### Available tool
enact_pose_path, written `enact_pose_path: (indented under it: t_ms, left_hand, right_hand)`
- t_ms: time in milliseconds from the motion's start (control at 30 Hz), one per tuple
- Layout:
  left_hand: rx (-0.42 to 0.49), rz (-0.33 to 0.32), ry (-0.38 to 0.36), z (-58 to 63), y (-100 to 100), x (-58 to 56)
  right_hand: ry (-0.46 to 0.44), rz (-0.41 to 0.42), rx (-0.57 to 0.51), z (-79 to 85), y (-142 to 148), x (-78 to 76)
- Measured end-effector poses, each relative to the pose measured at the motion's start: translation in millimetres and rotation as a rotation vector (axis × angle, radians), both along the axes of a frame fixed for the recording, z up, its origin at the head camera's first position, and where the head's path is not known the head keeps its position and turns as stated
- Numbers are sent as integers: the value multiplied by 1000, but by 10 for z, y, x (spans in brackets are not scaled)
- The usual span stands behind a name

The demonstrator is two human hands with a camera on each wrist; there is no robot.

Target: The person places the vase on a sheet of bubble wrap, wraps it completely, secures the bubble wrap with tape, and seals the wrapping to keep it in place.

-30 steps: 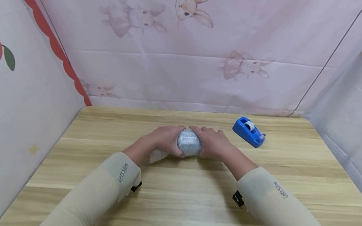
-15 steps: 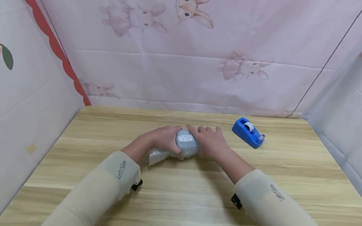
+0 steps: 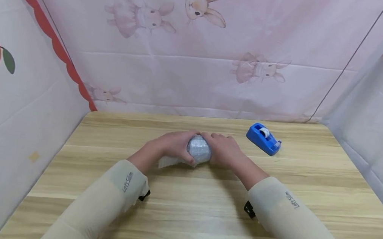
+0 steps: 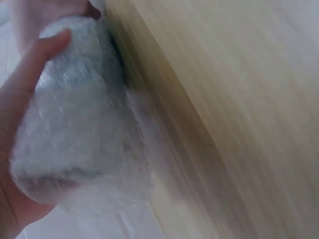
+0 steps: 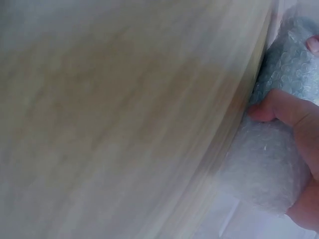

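Observation:
A roll-shaped bundle of bubble wrap [image 3: 199, 149] lies crosswise between my two hands at the middle of the table. My left hand [image 3: 175, 145] grips its left end, thumb on the near side; a loose flap of the wrap sticks out below that palm. On the right end, my right hand [image 3: 224, 149] holds the bundle with fingers over the far side. The left wrist view shows the bubble wrap [image 4: 84, 119] with the thumb curled over it. In the right wrist view the thumb bends round the wrap [image 5: 269, 159]. Whatever is inside is hidden by the layers.
A blue tape dispenser [image 3: 263, 139] with a roll of tape stands at the back right of the wooden table [image 3: 196, 218]. Pale printed cloth walls [image 3: 194, 85] close off the back and both sides.
The bundle has turned slightly in my hands. The loose flap at left showed more half a second ago; my right fingers lifted and spread then, and now lie closer round the wrap.

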State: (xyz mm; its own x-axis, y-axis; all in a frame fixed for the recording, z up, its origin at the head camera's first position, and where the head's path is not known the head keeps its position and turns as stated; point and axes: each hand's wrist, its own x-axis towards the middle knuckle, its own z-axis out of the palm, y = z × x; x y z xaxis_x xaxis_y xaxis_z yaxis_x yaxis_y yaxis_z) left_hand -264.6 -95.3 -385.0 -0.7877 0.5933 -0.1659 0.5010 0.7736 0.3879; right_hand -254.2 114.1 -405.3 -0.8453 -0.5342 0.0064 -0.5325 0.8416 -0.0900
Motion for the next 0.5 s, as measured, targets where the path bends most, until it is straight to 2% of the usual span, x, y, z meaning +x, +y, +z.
enact_pose_path:
  t_ms: [100, 267, 400, 500]
  left_hand:
    - [-89, -34, 118, 7, 43, 44]
    - [-233, -33, 286, -20, 81, 145]
    - [-271, -48, 395, -33, 90, 204]
    - [-307, -47, 448, -41, 104, 236]
  right_hand:
    - [-12, -2, -16, -7, 12, -6]
    - [-48, 6, -39, 10, -2, -8]
    - [-76, 0, -42, 34, -13, -11]
    - [-90, -2, -38, 40, -15, -18]
